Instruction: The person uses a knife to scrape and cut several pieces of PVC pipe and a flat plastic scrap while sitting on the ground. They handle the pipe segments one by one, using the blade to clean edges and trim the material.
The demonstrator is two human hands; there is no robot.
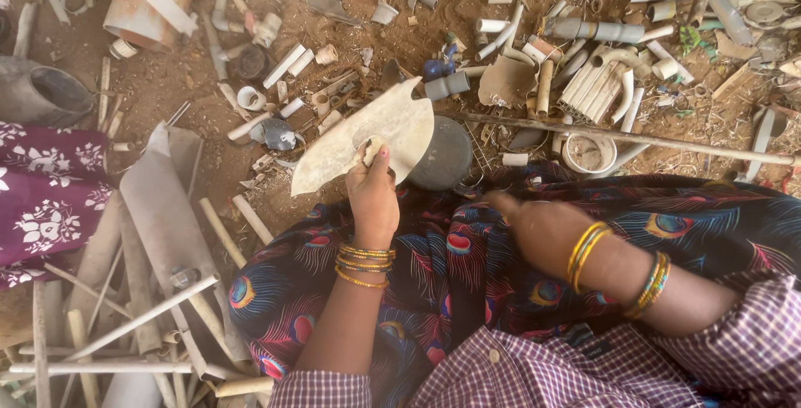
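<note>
— What's in your left hand (pixel 372 195)?
— You're gripping a flat, pale broken plastic sheet (pixel 367 137), raised over the dirt.
— And your right hand (pixel 534 224)?
— Blurred above your lap; its grip I can't tell.

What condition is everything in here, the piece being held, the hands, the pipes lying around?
Flat plastic shard: broken-edged, dirty, held up off the ground.
Left hand: closed on the shard.
Right hand: low over the lap, blurred, grip unclear.
Grey pipe elbow: lying on its side, mouth open.
Pipe offcuts: cut short, scattered on dirt.
</note>
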